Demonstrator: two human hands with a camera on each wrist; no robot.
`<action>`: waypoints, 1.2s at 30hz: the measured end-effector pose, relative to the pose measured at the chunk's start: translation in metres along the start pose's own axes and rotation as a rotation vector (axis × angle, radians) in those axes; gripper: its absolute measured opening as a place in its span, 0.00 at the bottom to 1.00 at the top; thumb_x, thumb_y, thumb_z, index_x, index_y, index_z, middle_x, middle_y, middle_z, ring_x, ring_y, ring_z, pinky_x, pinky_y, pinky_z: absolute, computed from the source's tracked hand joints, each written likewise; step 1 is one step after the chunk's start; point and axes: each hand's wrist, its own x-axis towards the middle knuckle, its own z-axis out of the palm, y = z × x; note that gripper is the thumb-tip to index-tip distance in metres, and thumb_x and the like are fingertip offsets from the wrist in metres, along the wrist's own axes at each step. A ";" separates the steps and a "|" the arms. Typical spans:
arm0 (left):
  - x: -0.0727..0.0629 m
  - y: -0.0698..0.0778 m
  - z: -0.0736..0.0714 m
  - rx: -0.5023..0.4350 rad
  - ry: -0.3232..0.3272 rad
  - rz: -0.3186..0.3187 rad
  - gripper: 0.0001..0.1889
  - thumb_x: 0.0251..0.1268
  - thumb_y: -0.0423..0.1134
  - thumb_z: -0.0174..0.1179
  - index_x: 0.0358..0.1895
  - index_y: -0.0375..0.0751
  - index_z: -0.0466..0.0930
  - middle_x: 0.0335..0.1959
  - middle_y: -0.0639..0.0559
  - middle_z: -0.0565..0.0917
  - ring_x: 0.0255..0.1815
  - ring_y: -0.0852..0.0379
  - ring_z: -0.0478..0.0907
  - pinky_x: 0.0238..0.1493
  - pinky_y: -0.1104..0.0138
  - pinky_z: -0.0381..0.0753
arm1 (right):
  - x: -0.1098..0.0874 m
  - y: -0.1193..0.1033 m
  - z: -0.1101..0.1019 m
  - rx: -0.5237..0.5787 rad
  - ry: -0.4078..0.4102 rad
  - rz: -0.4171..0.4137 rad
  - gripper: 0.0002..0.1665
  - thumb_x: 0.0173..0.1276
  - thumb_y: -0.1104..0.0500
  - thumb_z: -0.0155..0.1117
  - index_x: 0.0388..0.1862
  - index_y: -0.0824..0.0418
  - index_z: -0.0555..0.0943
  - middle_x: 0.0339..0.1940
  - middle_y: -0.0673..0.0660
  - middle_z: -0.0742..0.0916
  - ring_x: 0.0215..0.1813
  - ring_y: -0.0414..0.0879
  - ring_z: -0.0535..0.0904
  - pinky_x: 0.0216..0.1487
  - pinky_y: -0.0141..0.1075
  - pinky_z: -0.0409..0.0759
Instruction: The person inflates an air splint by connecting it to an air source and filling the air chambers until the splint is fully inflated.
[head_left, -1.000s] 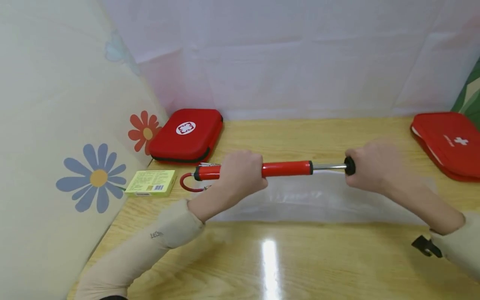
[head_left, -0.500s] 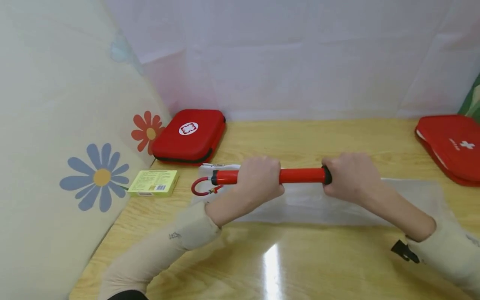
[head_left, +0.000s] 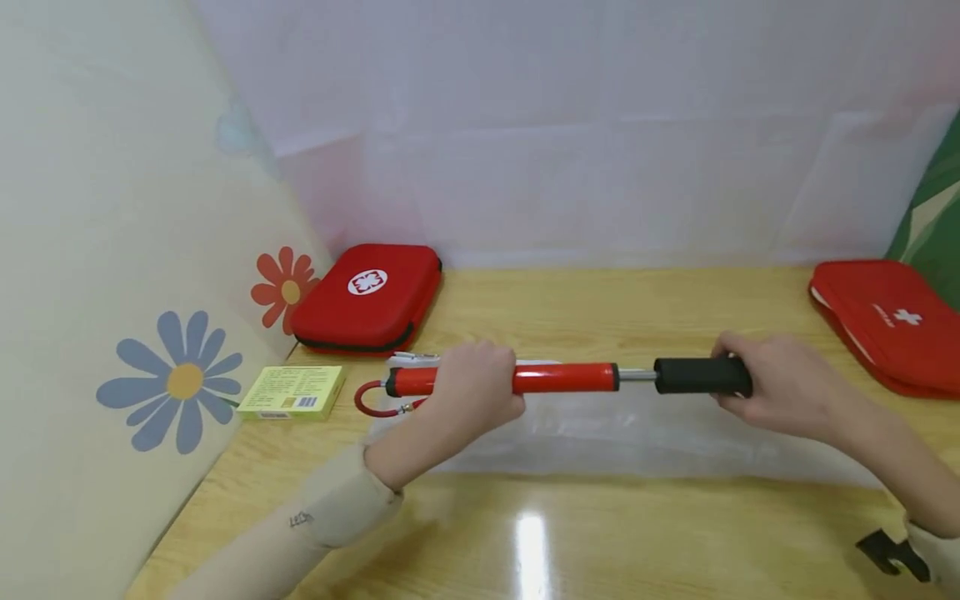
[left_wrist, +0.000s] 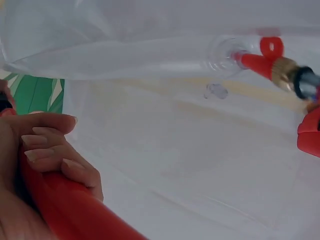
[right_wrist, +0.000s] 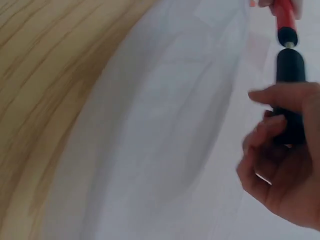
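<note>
My left hand (head_left: pixel 476 387) grips the red barrel of a hand pump (head_left: pixel 566 377), held level above a clear plastic inflatable (head_left: pixel 600 437). At the other end my right hand (head_left: pixel 783 387) holds the end of the black handle (head_left: pixel 693 376), its fingers loosely curled round it in the right wrist view. A short length of metal rod shows between barrel and handle. From the barrel's left end loops a red hose (head_left: pixel 362 404). In the left wrist view its red nozzle (left_wrist: pixel 257 62) meets a clear valve (left_wrist: pixel 225 56) on the plastic.
A red first-aid case (head_left: pixel 367 296) stands at the back left, with a yellow-green box (head_left: pixel 292 392) in front of it. A red first-aid pouch (head_left: pixel 892 325) lies at the right. Fabric with printed flowers hangs along the left and back of the wooden table (head_left: pixel 465 533).
The pump's rod went fully in half a second ago and is partly out now. My right hand has moved right and slid back to the handle's end. My left hand shifted slightly left.
</note>
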 end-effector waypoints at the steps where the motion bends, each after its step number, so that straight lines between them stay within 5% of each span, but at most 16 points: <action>1: 0.000 0.001 0.000 -0.004 0.001 0.005 0.12 0.45 0.45 0.68 0.19 0.44 0.76 0.09 0.56 0.67 0.11 0.58 0.65 0.12 0.69 0.66 | -0.002 -0.002 0.000 0.042 -0.026 0.031 0.22 0.50 0.54 0.77 0.39 0.55 0.75 0.17 0.42 0.74 0.19 0.36 0.67 0.22 0.33 0.67; 5: -0.003 0.003 0.001 0.006 -0.023 -0.015 0.14 0.44 0.48 0.70 0.21 0.43 0.78 0.09 0.56 0.69 0.12 0.58 0.66 0.13 0.69 0.66 | -0.011 -0.005 0.000 0.259 -0.103 0.119 0.22 0.66 0.48 0.66 0.53 0.55 0.72 0.22 0.44 0.77 0.21 0.36 0.71 0.23 0.32 0.69; 10: -0.009 0.000 0.002 -0.011 -0.035 -0.039 0.15 0.43 0.48 0.71 0.22 0.42 0.78 0.11 0.55 0.69 0.12 0.58 0.67 0.14 0.68 0.68 | -0.019 0.001 0.001 0.487 -0.035 0.091 0.14 0.72 0.61 0.57 0.55 0.54 0.74 0.26 0.49 0.79 0.22 0.40 0.75 0.23 0.33 0.72; 15: -0.015 -0.006 0.000 -0.019 -0.002 -0.030 0.13 0.42 0.44 0.68 0.17 0.44 0.73 0.10 0.56 0.68 0.11 0.57 0.66 0.14 0.66 0.68 | -0.024 0.016 -0.001 0.382 0.120 -0.015 0.26 0.56 0.68 0.73 0.53 0.53 0.78 0.34 0.45 0.82 0.29 0.37 0.76 0.23 0.29 0.74; 20: -0.015 -0.011 -0.001 0.016 0.025 -0.042 0.13 0.43 0.43 0.66 0.15 0.45 0.71 0.09 0.55 0.67 0.12 0.57 0.66 0.13 0.64 0.67 | -0.030 0.035 -0.011 0.244 0.201 0.038 0.33 0.42 0.68 0.81 0.50 0.55 0.80 0.35 0.42 0.82 0.30 0.34 0.74 0.21 0.27 0.73; 26: -0.005 0.001 -0.003 -0.026 -0.004 -0.026 0.11 0.44 0.45 0.69 0.21 0.43 0.79 0.11 0.56 0.70 0.12 0.58 0.67 0.15 0.66 0.70 | -0.024 0.032 -0.007 0.379 0.194 0.096 0.28 0.49 0.68 0.78 0.51 0.57 0.82 0.39 0.42 0.82 0.34 0.36 0.76 0.30 0.27 0.79; 36: 0.003 0.017 -0.002 -0.058 -0.047 -0.044 0.14 0.45 0.48 0.71 0.27 0.42 0.83 0.11 0.56 0.71 0.12 0.58 0.68 0.16 0.69 0.70 | 0.009 -0.004 0.007 0.545 0.138 -0.107 0.26 0.52 0.68 0.76 0.50 0.52 0.82 0.39 0.46 0.85 0.33 0.39 0.77 0.27 0.32 0.79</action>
